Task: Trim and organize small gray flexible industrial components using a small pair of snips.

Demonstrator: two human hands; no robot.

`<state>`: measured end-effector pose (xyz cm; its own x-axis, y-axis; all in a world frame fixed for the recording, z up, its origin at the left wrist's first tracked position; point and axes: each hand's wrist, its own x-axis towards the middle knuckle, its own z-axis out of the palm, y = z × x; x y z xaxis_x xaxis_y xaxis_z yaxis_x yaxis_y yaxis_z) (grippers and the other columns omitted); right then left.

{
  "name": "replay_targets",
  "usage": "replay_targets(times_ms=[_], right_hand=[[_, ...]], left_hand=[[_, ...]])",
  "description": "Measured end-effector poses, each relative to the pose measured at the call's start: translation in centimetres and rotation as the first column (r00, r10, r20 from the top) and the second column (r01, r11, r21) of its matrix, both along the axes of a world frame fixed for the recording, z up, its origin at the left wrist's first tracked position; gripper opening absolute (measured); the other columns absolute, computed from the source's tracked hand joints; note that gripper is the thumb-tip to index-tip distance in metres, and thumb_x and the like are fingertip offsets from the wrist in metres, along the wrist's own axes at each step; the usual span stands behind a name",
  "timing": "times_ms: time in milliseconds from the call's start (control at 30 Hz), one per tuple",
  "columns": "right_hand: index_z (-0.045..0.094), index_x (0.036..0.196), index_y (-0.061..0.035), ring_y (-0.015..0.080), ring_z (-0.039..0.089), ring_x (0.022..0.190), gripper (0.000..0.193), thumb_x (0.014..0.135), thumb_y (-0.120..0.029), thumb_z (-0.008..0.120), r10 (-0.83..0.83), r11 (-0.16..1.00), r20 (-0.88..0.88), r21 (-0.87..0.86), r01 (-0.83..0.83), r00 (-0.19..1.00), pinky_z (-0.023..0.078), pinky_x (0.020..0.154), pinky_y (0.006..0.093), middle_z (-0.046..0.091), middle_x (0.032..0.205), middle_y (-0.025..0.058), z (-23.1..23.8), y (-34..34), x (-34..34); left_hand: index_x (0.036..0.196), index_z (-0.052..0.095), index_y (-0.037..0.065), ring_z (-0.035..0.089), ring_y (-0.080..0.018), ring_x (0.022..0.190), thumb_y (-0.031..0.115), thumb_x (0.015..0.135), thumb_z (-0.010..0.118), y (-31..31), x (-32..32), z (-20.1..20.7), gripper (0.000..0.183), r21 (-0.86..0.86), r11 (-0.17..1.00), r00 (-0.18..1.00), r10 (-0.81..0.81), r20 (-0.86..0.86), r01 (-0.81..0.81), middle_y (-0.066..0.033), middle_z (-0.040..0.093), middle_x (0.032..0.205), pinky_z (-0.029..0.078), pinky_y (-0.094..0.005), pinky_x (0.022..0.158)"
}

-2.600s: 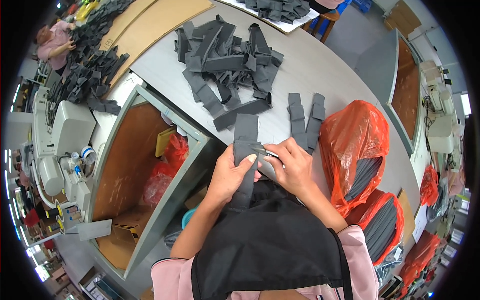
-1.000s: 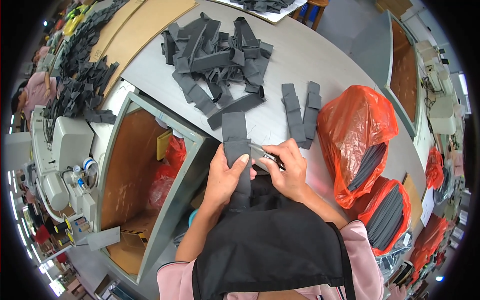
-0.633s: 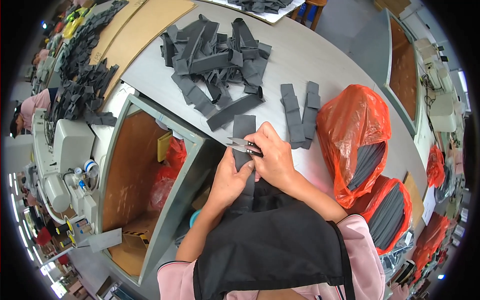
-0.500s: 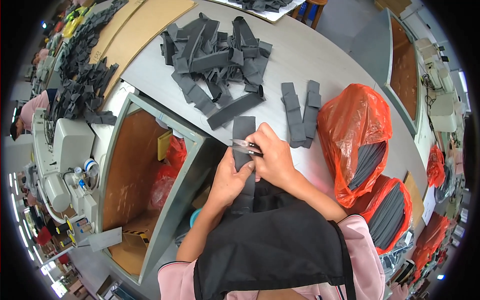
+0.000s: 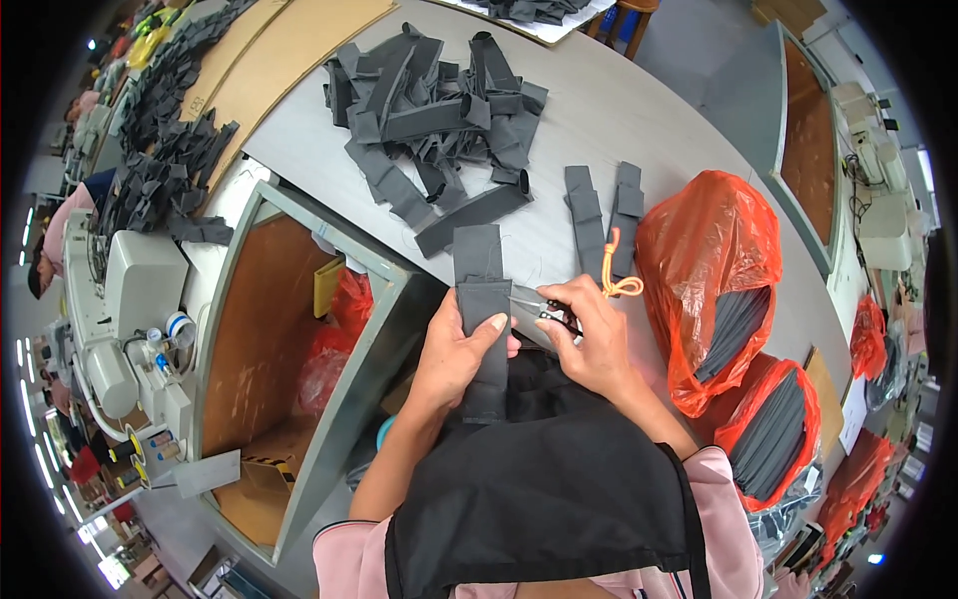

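My left hand (image 5: 454, 351) grips a folded dark grey fabric strip (image 5: 485, 309), thumb on top, the strip hanging down over my black apron. In my right hand (image 5: 597, 344) is a pair of thread snips (image 5: 551, 307) with black handles, its pointed blades reaching the right edge of the strip. An orange cord (image 5: 619, 278) lies looped just beyond my right fingers. Loose threads show around the strip. Two similar grey strips (image 5: 587, 215) lie side by side to the right. A tangled pile of grey strips (image 5: 424, 120) spreads over the table farther off.
Red plastic bags (image 5: 714, 250) filled with dark strips stand along the right. At left, a grey-framed wooden cabinet (image 5: 264, 329) holds red and yellow items. Brown cardboard (image 5: 289, 60) with more strips beside it lies far left, next to a sewing machine (image 5: 150, 280).
My right hand and the snips have moved right, off the top of the strip to its edge. The strip now shows a folded layer across it. The orange cord has come into view.
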<state>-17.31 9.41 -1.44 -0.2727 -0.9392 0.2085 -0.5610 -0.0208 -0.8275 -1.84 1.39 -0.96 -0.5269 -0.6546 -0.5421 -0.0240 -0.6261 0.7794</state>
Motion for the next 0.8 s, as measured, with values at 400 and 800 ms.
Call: replay_targets(times_ms=[400,800], right_hand=[[0.058,0.1,-0.0019,0.0265,0.06,0.061,0.032,0.07,0.001,0.067,0.011,0.992,-0.032,-0.128,-0.015,0.999,0.048,0.052,0.0333,0.057,0.083,0.0094,-1.4,-0.8,1.3],[0.059,0.098,0.0002,0.0194,0.057,0.063,0.027,0.073,0.004,0.066,-0.027,0.993,0.052,-0.114,0.032,0.998,0.046,0.053,0.0284,0.057,0.081,0.0106,-1.7,-0.1,1.7]], left_hand=[[0.107,0.043,-0.001,0.06,-0.0126,0.066,0.0,0.087,0.052,0.5,-0.4,0.1,0.022,-0.022,1.0,1.0,0.02,-0.013,-0.02,-0.009,0.059,0.091,0.053,-0.0259,0.061],[0.108,0.043,0.0,0.06,-0.0139,0.065,-0.001,0.087,0.053,0.7,-0.4,0.2,0.023,-0.012,1.0,1.0,0.022,-0.016,-0.022,-0.0099,0.06,0.088,0.053,-0.0271,0.061]])
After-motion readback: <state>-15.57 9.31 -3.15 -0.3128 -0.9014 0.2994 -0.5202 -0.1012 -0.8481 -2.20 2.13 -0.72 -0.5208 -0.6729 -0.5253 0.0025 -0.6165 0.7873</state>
